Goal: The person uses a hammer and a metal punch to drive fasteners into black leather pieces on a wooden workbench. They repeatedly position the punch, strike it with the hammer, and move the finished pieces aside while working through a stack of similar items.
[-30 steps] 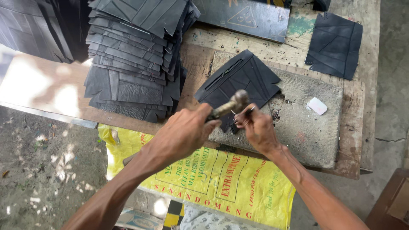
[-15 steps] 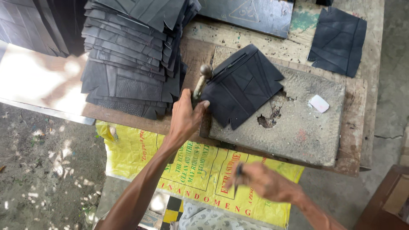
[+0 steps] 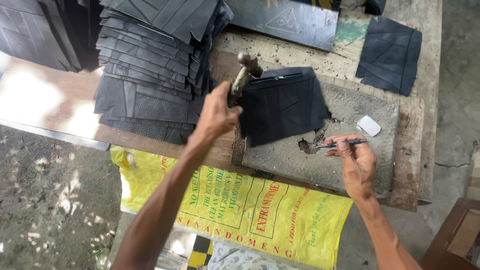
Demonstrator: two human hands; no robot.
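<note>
A: What are your left fingers [image 3: 216,102] wrapped around?

B: The handle of a hammer [image 3: 243,75], head raised beside the black leather piece [image 3: 282,104].

A: And your right fingers [image 3: 345,147]?

B: Pinched on a thin metal punch [image 3: 341,144], tip at the worn hole in the grey slab [image 3: 360,165]. Beyond your left hand [image 3: 215,112], a stack of black pieces [image 3: 150,65] sits on the counter [image 3: 410,145].

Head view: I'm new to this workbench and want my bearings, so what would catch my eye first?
Probably the left hand gripping a hammer at mid-bench, beside a dark stitched piece lying on a grey slab. To its left rises a tall stack of similar dark pieces. The right hand holds a thin punch near a gouged spot on the slab, and a bright yellow sack hangs below the bench edge.
</note>
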